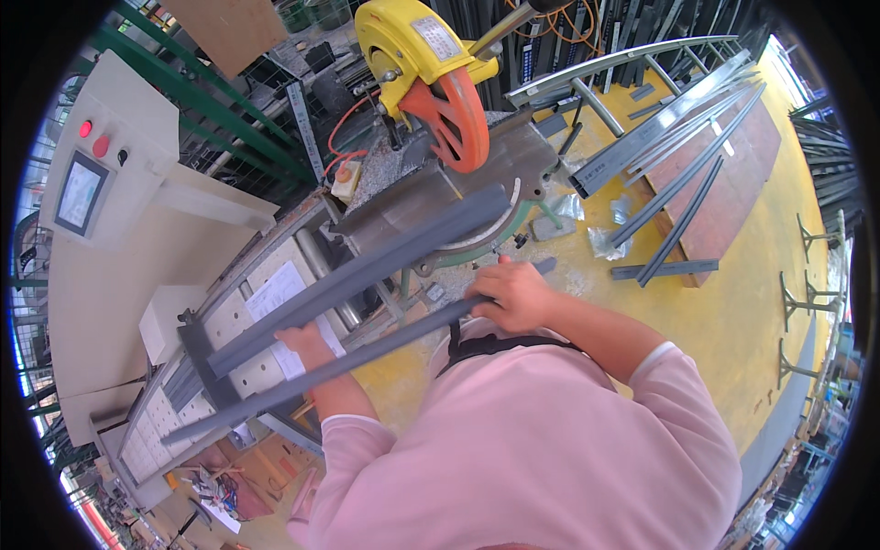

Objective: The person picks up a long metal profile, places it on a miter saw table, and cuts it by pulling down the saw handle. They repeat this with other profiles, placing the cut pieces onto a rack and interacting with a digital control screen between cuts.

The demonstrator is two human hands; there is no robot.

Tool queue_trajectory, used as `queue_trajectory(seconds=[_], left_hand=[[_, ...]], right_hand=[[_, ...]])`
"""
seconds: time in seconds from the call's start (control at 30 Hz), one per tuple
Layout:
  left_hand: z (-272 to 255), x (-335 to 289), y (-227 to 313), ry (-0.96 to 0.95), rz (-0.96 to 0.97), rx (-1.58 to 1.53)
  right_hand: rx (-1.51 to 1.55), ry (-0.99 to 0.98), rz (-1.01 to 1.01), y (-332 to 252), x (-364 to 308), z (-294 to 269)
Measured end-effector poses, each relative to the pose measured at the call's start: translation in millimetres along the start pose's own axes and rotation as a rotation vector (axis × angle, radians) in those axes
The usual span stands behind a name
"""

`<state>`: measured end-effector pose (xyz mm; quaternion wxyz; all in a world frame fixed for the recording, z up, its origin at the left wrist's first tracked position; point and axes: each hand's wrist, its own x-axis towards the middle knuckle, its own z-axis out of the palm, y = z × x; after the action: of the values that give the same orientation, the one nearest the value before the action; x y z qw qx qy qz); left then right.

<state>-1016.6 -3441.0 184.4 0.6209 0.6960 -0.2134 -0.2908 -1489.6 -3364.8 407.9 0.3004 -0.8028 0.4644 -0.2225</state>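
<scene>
The left hand [307, 344] is closed around the near grey profile bar [339, 365]; the right hand [515, 295] grips the same bar toward its right end. A second grey profile bar [367, 275] lies parallel just beyond it, on the roller worktop [240, 316], reaching under the saw. Risk: the bar is long and held off-centre, so it may sag, twist or slip. Farther off, the orange saw blade [456, 119] stands exposed; hands drifting that way risk contact.
</scene>
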Motion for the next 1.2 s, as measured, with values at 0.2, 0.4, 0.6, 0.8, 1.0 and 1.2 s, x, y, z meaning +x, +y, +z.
queue_trajectory(seconds=[0.2,0.4,0.6,0.8,1.0,1.2], left_hand=[[35,30,31,0.110,-0.535,-0.719],[23,52,10,0.093,-0.478,-0.524],[41,46,3,0.063,-0.389,-0.082],[33,15,-22,-0.152,0.066,1.441],[-2,-96,-21,-0.268,0.480,2.080],[103,-313,-26,-0.506,0.004,1.775]], right_hand=[[0.193,0.119,0.080,-18,-47,-45],[0.356,0.516,0.223,-37,-79,-111],[0.775,1.385,0.182,16,-142,-186],[0.192,1.704,0.767,180,-311,-191],[0.302,1.779,1.532,348,-430,-91],[0.562,1.623,1.762,505,-545,-87]])
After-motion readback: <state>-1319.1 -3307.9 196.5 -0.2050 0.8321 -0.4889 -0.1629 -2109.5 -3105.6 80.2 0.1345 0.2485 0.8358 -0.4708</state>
